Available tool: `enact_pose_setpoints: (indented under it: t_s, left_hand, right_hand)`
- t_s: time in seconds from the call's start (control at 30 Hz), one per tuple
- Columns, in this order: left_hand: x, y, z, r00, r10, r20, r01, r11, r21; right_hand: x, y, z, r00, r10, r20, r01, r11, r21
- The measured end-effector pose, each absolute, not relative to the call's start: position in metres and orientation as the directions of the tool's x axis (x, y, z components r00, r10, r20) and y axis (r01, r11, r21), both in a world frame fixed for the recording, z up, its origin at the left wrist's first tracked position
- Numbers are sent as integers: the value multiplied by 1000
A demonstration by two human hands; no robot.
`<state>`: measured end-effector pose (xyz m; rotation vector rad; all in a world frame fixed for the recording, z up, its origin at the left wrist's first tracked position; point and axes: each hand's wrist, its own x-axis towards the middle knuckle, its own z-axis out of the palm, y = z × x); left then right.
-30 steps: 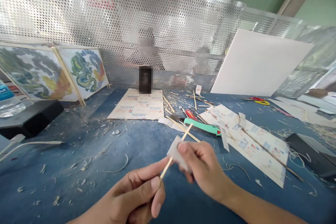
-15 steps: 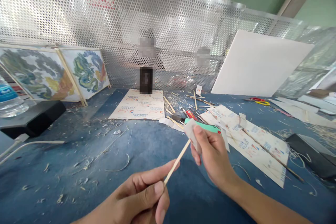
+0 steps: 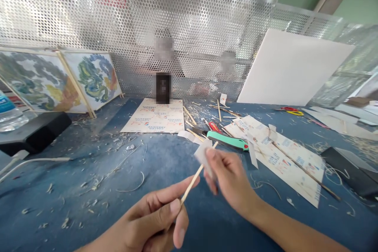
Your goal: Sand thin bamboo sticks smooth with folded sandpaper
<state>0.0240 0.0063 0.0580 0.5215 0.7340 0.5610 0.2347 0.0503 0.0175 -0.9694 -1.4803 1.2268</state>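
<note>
Between the thumb and fingers of my left hand [image 3: 161, 220] is a thin pale wooden stick [image 3: 192, 181], slanting up and away to the right. My right hand [image 3: 228, 179] pinches a folded piece of sandpaper [image 3: 203, 155] around the stick's upper part, and the stick's tip pokes out just beyond it. Behind my right hand lies a green-handled knife [image 3: 227, 141] with a dark blade. A red packet or tool [image 3: 214, 127] rests beside it, partly hidden.
Sandpaper sheets [image 3: 156, 122] lie backing side up on the blue table [image 3: 118, 197], among shavings. Red-yellow scissors [image 3: 291, 111], a black box [image 3: 350, 169] and a white board [image 3: 295, 69] are at right. A painted panel [image 3: 96, 76], black block [image 3: 35, 130] and bottle [image 3: 10, 112] stand left.
My right hand has moved down the stick toward my left hand with the sandpaper, so the stick's far tip now shows. My left hand keeps its grip.
</note>
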Motion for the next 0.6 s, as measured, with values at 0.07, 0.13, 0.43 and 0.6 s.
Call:
enact_pose_setpoints:
  t_s: [0.07, 0.13, 0.43, 0.6]
  left_hand:
    - [23, 7, 57, 590, 636, -498, -280, 739, 612]
    - [23, 7, 57, 578, 641, -504, -281, 737, 615]
    - [20, 6, 40, 582, 657, -480, -238, 702, 671]
    - [21, 5, 43, 585, 669, -459, -272, 695, 666]
  right_hand:
    - [233, 48, 18, -383, 915, 128, 33, 152, -988]
    - [234, 49, 19, -384, 914, 134, 66, 172, -983]
    - [236, 45, 19, -413, 887, 205, 98, 267, -959]
    - [241, 48, 23, -175, 941, 290, 90, 308, -947]
